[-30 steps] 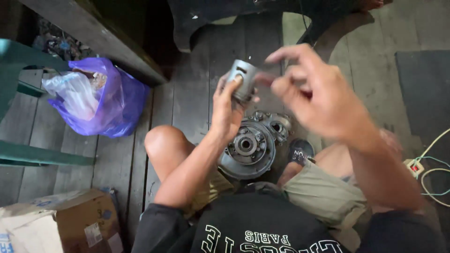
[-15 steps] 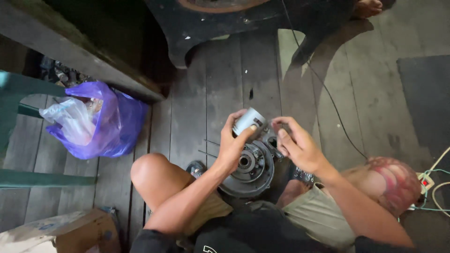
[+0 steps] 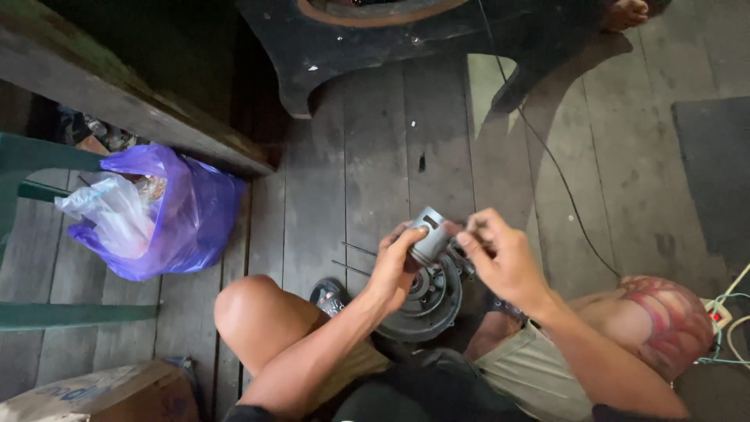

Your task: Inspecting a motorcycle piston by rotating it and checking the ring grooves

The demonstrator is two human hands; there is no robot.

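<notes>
Now I've got the small metal cylinder (image 3: pixel 428 235) up off the floor, grasped in my left hand (image 3: pixel 394 270), thumb and fingers wrapped round its lower end. My right hand (image 3: pixel 500 258) pinches in at its right side, fingertips touching the rim. It's dull grey, smooth-walled, with a dark slot near the top. Directly under it lies the round motor housing (image 3: pixel 426 305), dark cast metal, ribbed and greasy, between my knees on the weathered plank floor (image 3: pixel 375 156). Far left, a glossy purple plastic bag (image 3: pixel 164 215) slumps.

Grey wood plank floor (image 3: pixel 367 180), purple plastic bag (image 3: pixel 168 215), cardboard box (image 3: pixel 101 395)
</notes>
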